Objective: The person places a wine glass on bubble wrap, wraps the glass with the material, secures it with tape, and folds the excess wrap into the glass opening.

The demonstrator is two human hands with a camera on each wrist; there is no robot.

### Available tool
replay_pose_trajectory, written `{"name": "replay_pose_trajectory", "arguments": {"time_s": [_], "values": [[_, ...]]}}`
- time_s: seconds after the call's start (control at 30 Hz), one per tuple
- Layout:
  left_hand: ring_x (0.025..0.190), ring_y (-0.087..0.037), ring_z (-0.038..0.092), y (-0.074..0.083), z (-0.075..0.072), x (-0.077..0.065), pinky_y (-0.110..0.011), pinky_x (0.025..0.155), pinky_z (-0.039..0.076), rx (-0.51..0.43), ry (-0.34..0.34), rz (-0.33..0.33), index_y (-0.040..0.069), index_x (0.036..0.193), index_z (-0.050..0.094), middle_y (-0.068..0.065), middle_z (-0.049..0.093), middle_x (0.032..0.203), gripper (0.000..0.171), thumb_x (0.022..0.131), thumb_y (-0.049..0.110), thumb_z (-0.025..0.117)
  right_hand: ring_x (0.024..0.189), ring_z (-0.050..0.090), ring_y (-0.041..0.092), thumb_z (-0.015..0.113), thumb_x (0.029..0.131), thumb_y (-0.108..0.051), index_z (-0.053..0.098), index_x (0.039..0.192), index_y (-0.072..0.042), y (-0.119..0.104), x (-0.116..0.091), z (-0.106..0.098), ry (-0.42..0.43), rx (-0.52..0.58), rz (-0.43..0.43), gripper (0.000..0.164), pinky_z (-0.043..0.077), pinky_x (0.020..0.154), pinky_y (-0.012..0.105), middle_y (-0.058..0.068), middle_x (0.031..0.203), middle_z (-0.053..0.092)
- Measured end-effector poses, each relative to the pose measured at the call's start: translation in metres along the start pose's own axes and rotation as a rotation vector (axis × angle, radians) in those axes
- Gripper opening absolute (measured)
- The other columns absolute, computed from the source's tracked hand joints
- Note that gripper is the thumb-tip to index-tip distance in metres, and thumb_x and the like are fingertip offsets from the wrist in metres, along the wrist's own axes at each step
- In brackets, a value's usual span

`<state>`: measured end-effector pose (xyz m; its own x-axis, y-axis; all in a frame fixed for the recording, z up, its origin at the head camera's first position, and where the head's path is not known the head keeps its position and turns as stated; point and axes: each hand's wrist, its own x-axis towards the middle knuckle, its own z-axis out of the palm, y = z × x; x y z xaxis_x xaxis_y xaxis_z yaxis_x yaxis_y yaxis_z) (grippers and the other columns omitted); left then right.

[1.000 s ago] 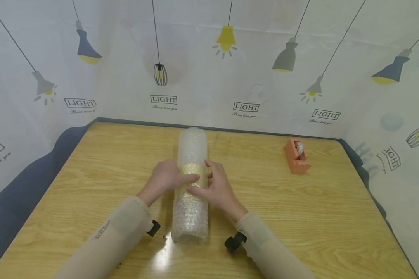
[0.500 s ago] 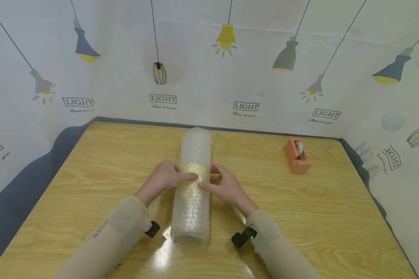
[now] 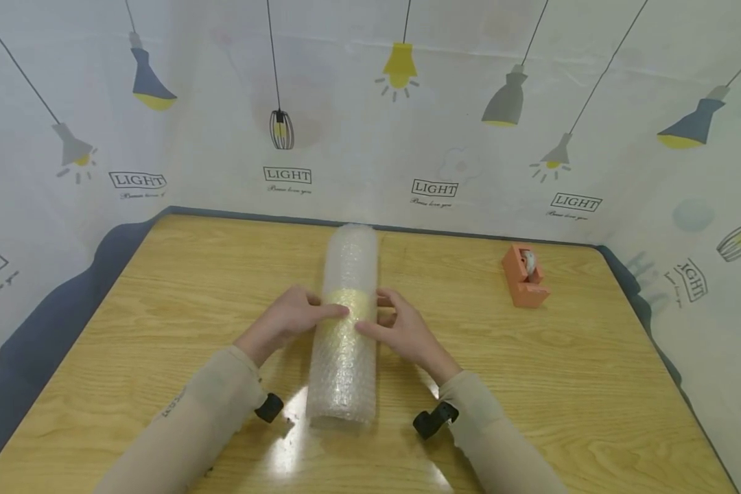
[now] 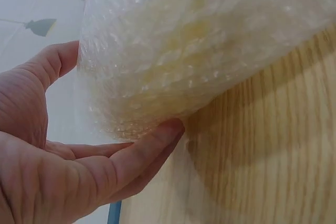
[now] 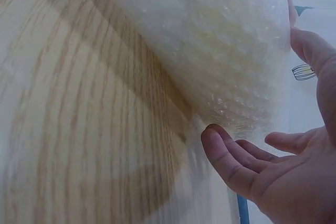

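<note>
A long roll of clear bubble wrap point(image 3: 344, 370) lies lengthwise on the table, with something yellow showing through its middle. My left hand point(image 3: 291, 315) grips its left side, thumb across the top and fingers reaching under the lower edge, as the left wrist view shows around the bubble wrap point(image 4: 157, 61). From the other side my right hand point(image 3: 404, 333) holds the roll, its thumb on top close to the left thumb. In the right wrist view the right fingers point(image 5: 226, 161) are partly curled by the roll's underside. What the yellow thing inside is cannot be made out.
An orange tape dispenser point(image 3: 527, 278) with a tape roll in it stands at the back right of the wooden table point(image 3: 568, 384). Behind the table's far edge hangs a pale curtain point(image 3: 346, 82) printed with lamps.
The bubble wrap roll has shifted a little to the right, turning slightly. My right hand has moved right along with it, while the left hand has stayed nearly in place.
</note>
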<state>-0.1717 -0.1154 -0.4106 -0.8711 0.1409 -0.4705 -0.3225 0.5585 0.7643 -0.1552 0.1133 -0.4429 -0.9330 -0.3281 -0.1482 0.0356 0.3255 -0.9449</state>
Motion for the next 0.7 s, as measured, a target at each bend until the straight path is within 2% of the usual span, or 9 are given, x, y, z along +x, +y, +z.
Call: {"name": "replay_pose_trajectory", "arguments": {"time_s": [0.13,0.27,0.37,0.5,0.7], "values": [[0.106,-0.027,0.058,-0.0030,0.0016,0.0026,-0.041,0.091,0.052,-0.047,-0.039,0.004,-0.006,0.121,0.069,-0.015,0.064,0.121,0.062,0.087,0.045,0.080,0.125,0.062,0.038,0.079,0.092,-0.029,0.040,0.156,-0.011,-0.0005,-0.0007,-0.0018,0.017,-0.052,-0.004,0.077,0.059,0.092,0.048,0.018,0.150,0.050],[0.113,-0.031,0.059,-0.0044,0.0027,0.0035,-0.047,0.099,0.052,-0.079,-0.070,-0.002,-0.007,0.134,0.061,-0.019,0.062,0.132,0.071,0.089,0.045,0.078,0.118,0.065,0.034,0.081,0.091,-0.031,0.041,0.155,-0.011,-0.0013,-0.0020,-0.0031,0.038,-0.087,-0.014,0.077,0.061,0.086,0.045,0.015,0.148,0.052],[0.113,-0.031,0.059,-0.0054,0.0036,0.0048,-0.047,0.100,0.052,-0.117,-0.093,-0.006,-0.008,0.136,0.059,-0.019,0.061,0.131,0.070,0.091,0.042,0.077,0.113,0.066,0.032,0.082,0.090,-0.030,0.042,0.154,-0.010,-0.0021,-0.0024,-0.0033,0.049,-0.106,-0.036,0.078,0.062,0.083,0.043,0.015,0.146,0.053],[0.115,-0.033,0.061,-0.0066,0.0050,0.0060,-0.048,0.104,0.051,-0.158,-0.122,-0.002,-0.010,0.134,0.060,-0.020,0.062,0.129,0.066,0.092,0.039,0.076,0.109,0.066,0.031,0.083,0.089,-0.030,0.041,0.154,-0.008,-0.0030,-0.0026,-0.0034,0.055,-0.140,-0.070,0.081,0.062,0.081,0.040,0.017,0.144,0.052],[0.117,-0.031,0.061,-0.0076,0.0057,0.0075,-0.049,0.109,0.046,-0.166,-0.146,0.014,-0.008,0.125,0.067,-0.019,0.064,0.129,0.058,0.092,0.038,0.075,0.108,0.063,0.031,0.083,0.089,-0.030,0.039,0.156,-0.006,-0.0047,-0.0048,-0.0035,0.069,-0.196,-0.094,0.084,0.062,0.080,0.038,0.018,0.145,0.050]]}}
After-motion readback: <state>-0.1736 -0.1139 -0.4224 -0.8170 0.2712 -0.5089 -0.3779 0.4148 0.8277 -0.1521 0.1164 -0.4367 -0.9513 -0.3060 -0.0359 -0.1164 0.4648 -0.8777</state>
